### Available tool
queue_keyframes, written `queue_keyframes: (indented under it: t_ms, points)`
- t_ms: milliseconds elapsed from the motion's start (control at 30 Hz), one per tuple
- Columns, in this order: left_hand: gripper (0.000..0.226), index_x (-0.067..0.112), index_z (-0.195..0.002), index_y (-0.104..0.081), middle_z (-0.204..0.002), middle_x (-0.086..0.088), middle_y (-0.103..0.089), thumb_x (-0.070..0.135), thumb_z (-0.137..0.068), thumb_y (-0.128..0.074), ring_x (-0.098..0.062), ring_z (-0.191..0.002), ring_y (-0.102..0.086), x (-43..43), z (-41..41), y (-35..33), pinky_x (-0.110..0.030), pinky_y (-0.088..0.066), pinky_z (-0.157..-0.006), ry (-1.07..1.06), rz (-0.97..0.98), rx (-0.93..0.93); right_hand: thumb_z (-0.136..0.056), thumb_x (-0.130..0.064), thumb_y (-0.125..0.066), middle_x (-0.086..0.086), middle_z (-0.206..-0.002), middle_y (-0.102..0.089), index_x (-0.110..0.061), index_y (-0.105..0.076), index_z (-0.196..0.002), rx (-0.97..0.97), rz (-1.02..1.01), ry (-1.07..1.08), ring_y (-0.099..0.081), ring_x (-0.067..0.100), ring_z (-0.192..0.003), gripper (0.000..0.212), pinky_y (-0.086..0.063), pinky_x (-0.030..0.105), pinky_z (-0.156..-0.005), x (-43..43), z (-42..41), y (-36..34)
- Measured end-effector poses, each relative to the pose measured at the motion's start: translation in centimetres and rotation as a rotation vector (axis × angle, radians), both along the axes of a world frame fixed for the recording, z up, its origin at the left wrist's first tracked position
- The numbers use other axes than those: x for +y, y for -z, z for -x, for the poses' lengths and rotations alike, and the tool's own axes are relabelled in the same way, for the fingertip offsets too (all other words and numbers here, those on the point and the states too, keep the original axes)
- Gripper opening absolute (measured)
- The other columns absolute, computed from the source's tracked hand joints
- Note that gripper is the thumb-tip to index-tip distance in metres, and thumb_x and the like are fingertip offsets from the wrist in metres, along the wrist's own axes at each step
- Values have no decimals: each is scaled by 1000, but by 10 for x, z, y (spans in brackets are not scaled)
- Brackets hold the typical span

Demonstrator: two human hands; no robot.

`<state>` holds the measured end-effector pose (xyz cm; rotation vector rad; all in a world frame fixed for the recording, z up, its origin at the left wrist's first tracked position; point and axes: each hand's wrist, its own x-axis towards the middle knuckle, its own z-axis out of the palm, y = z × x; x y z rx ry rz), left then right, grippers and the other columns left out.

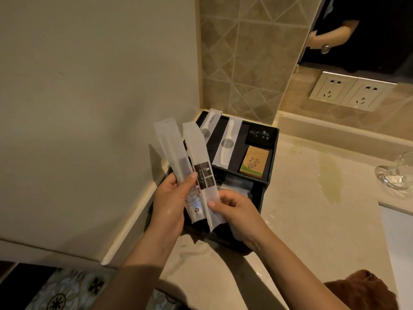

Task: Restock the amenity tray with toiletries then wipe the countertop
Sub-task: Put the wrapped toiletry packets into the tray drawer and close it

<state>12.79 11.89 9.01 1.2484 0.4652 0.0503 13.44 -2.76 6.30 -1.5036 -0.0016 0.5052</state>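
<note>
A black amenity tray (273,151) sits in the corner of the beige countertop (308,198), against the wall. On its top lie two white wrapped combs (226,144), a black packet (260,135) and a tan soap box (254,161). My left hand (172,198) grips one long frosted toiletry packet (169,146) upright above the tray's front. My right hand (234,206) pinches the lower end of a second frosted packet (201,171) with dark printing. Both packets fan apart at their tops. The tray's lower front section is mostly hidden behind my hands.
A clear glass (397,173) stands at the right edge of the counter. A brown cloth (362,289) lies at the bottom right. Two wall sockets (348,91) sit below a mirror. A yellowish stain (330,177) marks the counter right of the tray.
</note>
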Motion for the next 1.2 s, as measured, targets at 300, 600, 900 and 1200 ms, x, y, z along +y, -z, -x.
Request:
queue_keyframes:
  t_ms: [300,600,900,1200]
  points:
    - [26,11,-102,-67,-89,-7,-74,15,-76,-71,-15,-74,-72,-7,-4,-3,-25,-56,-57,-79,-37,63,-85,-21,-65,-5,-94,-75,-18,-72,-98,-2,-1,-13,-70,11,-88,15,-57,21,-73,-7,-8,1]
    - [29,9,-103,-65,-95,-10,-73,16,-75,-71,-23,-89,-70,-2,5,-3,-36,-56,-76,-129,15,136,-85,-24,-64,-22,-82,-72,-29,-77,-81,-29,116,162,-65,-4,-79,15,-48,14,-65,-15,-11,7]
    - [47,13,-115,-62,-105,-9,-73,35,-73,-61,-20,-97,-69,47,40,17,-38,-48,-81,-23,289,134,-86,-17,-64,16,-80,-71,4,-72,-77,-112,593,-21,-56,11,-63,25,-43,15,-58,-35,-28,21]
    - [45,13,-116,-59,-101,-8,-74,29,-74,-58,-20,-95,-70,47,44,27,-39,-49,-82,-63,312,125,-91,-20,-56,9,-69,-65,-9,-69,-67,-206,1009,-210,-57,21,-61,30,-50,32,-69,1,-34,43]
